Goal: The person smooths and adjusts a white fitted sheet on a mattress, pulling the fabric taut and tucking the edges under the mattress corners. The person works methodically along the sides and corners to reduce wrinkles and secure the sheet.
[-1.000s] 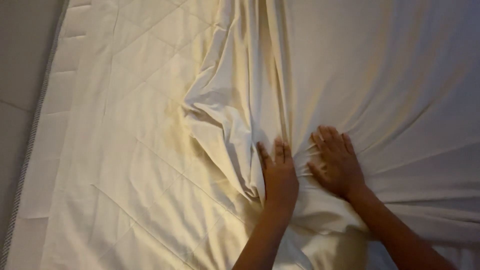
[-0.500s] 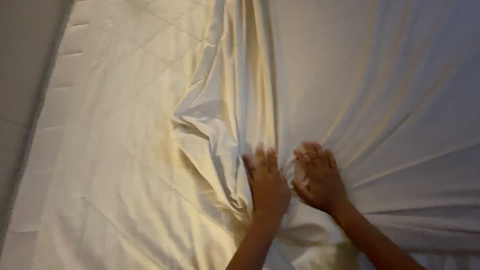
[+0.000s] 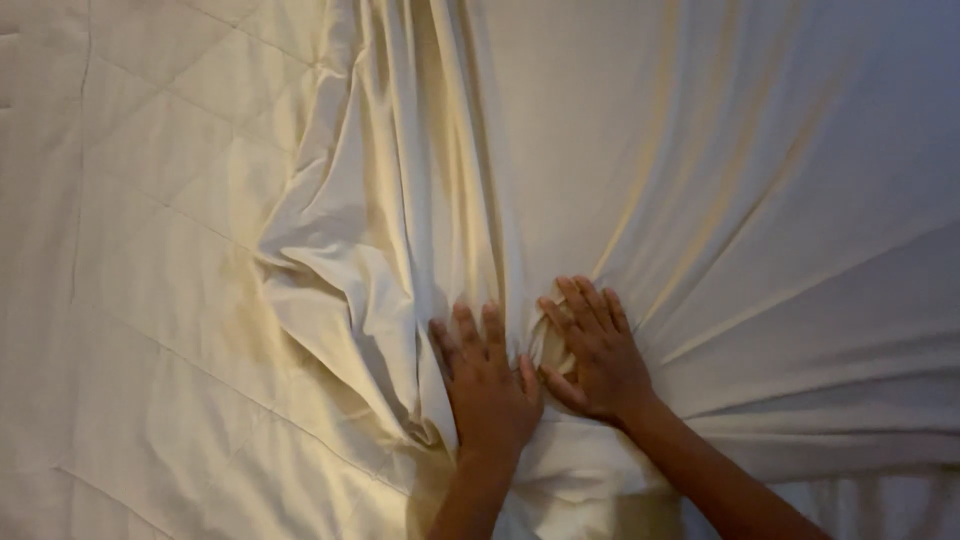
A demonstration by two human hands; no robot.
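Here left hand [image 3: 487,385], right hand [image 3: 597,352] pressing bunched sheet [image 3: 400,230]

Dim, warm yellowish light; soft shadows in folds, slight overall blur.

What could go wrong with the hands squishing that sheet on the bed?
The sheet is bunched into thick folds beside the left hand, so pressing there might set creases. The right hand pins a small lump of cloth, and tight lines fan out from it; more pulling may drag the sheet crooked. The quilted mattress cover lies bare on the left and might stay uncovered.
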